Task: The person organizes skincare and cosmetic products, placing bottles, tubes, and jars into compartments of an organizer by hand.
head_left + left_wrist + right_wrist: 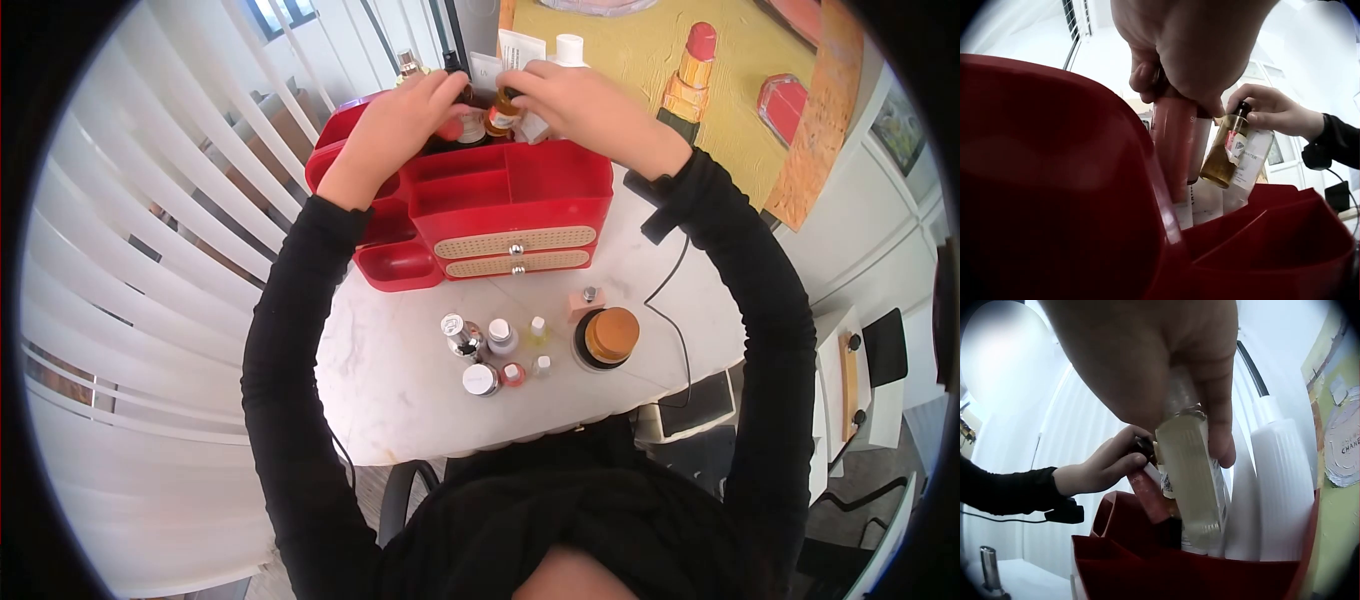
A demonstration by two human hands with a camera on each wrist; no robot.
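Over the back of a red organizer [560,195], my left hand [400,125] grips a pink bottle [1172,147] near its dark cap. A darker bottle [1198,147] stands close behind the pink one, partly hidden. My right hand [595,105] pinches an amber bottle [1221,156] with a black cap and a coloured label. Tilted beside the amber one is a clear bottle of pale liquid [1191,475], its top within the right hand's fingers. Both hands are at the organizer's rear compartment, whose floor is hidden by the front walls.
White bottles [1285,481] stand at the organizer's rear. Several small bottles, including a silver-capped one [462,335], sit on the marble table [400,420] in front. An amber-lidded jar [610,335] stands right of them, near a black cable [685,345]. Vertical blinds [150,250] hang on the left.
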